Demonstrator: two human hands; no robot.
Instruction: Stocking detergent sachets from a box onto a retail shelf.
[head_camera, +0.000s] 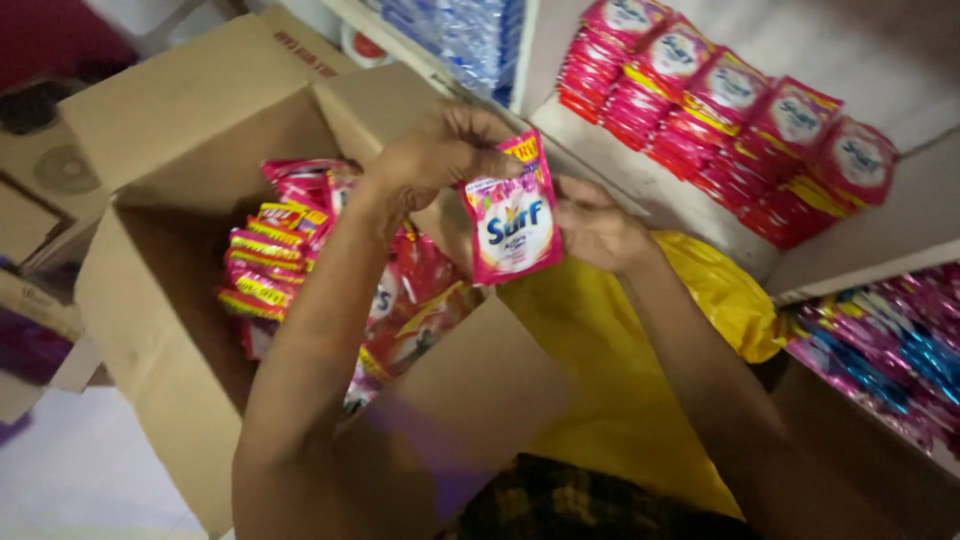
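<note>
Both of my hands hold one small pink detergent sachet (513, 222) upright above an open cardboard box (150, 300). My left hand (440, 150) pinches its top left corner, and my right hand (595, 225) grips its right edge from behind. Inside the box lie several more pink and red sachets (275, 255), some stacked in bundles at the left. My forearms cross over the box's near flap.
A white shelf (650, 185) at the upper right carries rows of the same pink sachets (730, 130). A lower shelf at the right holds shiny pink and blue packets (890, 345). A yellow plastic bag (720, 290) lies under my right arm. More cardboard boxes stand at the left.
</note>
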